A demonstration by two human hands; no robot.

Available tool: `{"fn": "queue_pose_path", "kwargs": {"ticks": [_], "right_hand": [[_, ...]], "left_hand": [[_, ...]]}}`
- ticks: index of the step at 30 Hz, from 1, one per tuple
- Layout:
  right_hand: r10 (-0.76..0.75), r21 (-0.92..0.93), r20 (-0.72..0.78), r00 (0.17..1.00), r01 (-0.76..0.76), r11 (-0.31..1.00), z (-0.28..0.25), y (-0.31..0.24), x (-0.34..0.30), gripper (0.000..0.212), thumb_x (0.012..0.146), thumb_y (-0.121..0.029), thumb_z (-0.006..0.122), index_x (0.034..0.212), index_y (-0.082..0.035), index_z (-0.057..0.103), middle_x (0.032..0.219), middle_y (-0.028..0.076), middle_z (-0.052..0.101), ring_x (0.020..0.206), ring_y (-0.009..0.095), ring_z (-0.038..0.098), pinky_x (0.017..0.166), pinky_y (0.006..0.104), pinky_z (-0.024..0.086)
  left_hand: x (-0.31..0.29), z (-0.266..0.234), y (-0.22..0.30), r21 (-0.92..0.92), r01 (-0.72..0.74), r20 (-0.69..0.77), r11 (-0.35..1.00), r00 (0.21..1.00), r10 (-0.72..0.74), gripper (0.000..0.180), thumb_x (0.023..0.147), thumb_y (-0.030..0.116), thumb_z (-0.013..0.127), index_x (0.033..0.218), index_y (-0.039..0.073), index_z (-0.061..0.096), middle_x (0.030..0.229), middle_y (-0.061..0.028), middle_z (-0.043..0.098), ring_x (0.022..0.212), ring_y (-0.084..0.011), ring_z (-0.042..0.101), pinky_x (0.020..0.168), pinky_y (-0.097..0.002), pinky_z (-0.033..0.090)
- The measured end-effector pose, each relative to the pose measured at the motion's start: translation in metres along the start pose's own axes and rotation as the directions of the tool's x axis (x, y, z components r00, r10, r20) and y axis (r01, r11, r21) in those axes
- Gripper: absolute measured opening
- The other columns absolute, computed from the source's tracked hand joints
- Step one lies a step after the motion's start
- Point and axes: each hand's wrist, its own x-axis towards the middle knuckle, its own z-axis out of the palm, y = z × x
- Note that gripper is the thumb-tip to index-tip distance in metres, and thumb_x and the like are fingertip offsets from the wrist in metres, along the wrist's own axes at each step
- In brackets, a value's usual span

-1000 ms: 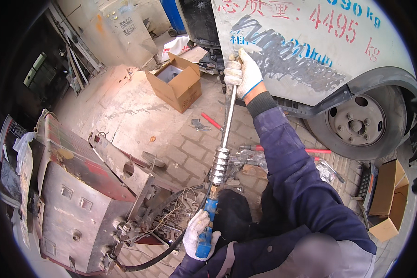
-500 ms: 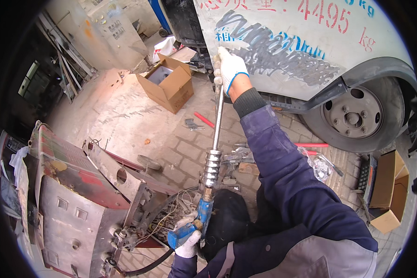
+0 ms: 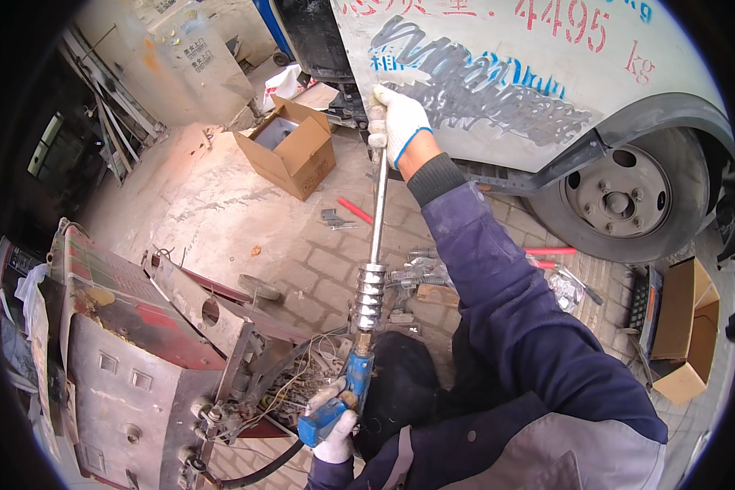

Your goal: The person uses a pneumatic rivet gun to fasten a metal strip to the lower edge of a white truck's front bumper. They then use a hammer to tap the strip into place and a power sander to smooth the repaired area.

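A slide hammer [image 3: 370, 296] with a long metal rod, a ribbed chrome weight and a blue pistol handle stretches from near my knee to the vehicle's pale panel [image 3: 465, 135]. In a white glove, my left hand [image 3: 335, 441] is closed round the blue handle at the lower end. My right hand [image 3: 400, 122], gloved in white with a blue cuff edge, wraps the rod's far end close to the panel. Its fingers hide the tip, so I cannot tell whether it touches the metal. Grey scribbled paint covers part of the panel there.
A worn metal machine [image 3: 139, 392] with a black cable [image 3: 261, 472] stands at lower left. An open cardboard box [image 3: 302, 159] sits beyond the rod, another carton [image 3: 682, 335] at right. The wheel [image 3: 616, 204] is under the panel. Red-handled tools [image 3: 547, 251] lie on the paving.
The whole view has shifted slightly, with the tool and vehicle appearing a little further left or higher. Both hands keep their hold on the slide hammer.
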Motion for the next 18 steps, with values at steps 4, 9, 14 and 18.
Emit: {"fn": "queue_pose_path", "kwargs": {"ticks": [4, 9, 14, 18], "right_hand": [[0.009, 0.004, -0.021, 1.000, -0.009, 1.000, -0.004, -0.002, -0.018, 0.030, 0.112, -0.036, 0.062, 0.093, -0.014, 0.063, 0.067, -0.006, 0.039, 0.049, 0.010, 0.033, 0.043, 0.0290, 0.028], [0.062, 0.187, 0.109, 0.992, -0.081, 0.979, -0.041, -0.010, -0.034, 0.024, 0.109, -0.032, 0.061, 0.096, -0.012, 0.064, 0.072, -0.004, 0.047, 0.053, 0.012, 0.039, 0.046, 0.0298, 0.032], [-0.007, 0.280, 0.112, 0.994, -0.025, 0.960, -0.045, -0.015, -0.036, 0.024, 0.102, -0.019, 0.059, 0.116, 0.000, 0.067, 0.081, 0.001, 0.054, 0.061, 0.013, 0.046, 0.053, 0.0303, 0.041], [-0.011, 0.302, 0.147, 0.989, -0.035, 0.953, -0.038, -0.019, -0.034, 0.024, 0.103, -0.017, 0.056, 0.119, -0.002, 0.065, 0.083, 0.003, 0.056, 0.063, 0.016, 0.052, 0.053, 0.0327, 0.048]], "left_hand": [[0.003, -0.019, 0.000, 0.181, -0.100, 0.094, 0.978, 0.992, 0.084, 0.065, 0.087, 0.025, 0.098, 0.139, 0.003, 0.066, 0.148, -0.0223, 0.068, 0.136, -0.0348, 0.066, 0.118, -0.0499, 0.052], [-0.001, -0.012, 0.006, 0.471, -0.423, 0.313, 0.774, 0.901, 0.301, 0.057, 0.088, 0.021, 0.098, 0.135, 0.003, 0.070, 0.143, -0.0228, 0.071, 0.136, -0.0387, 0.068, 0.117, -0.0500, 0.053], [0.000, 0.003, 0.020, 0.585, -0.576, 0.448, 0.571, 0.817, 0.364, 0.059, 0.089, 0.022, 0.096, 0.137, 0.009, 0.064, 0.138, -0.0195, 0.073, 0.130, -0.0429, 0.071, 0.110, -0.0490, 0.059], [0.002, 0.011, 0.026, 0.591, -0.617, 0.490, 0.520, 0.787, 0.376, 0.059, 0.090, 0.021, 0.095, 0.137, 0.009, 0.062, 0.139, -0.0188, 0.073, 0.131, -0.0428, 0.071, 0.110, -0.0498, 0.058]]}}
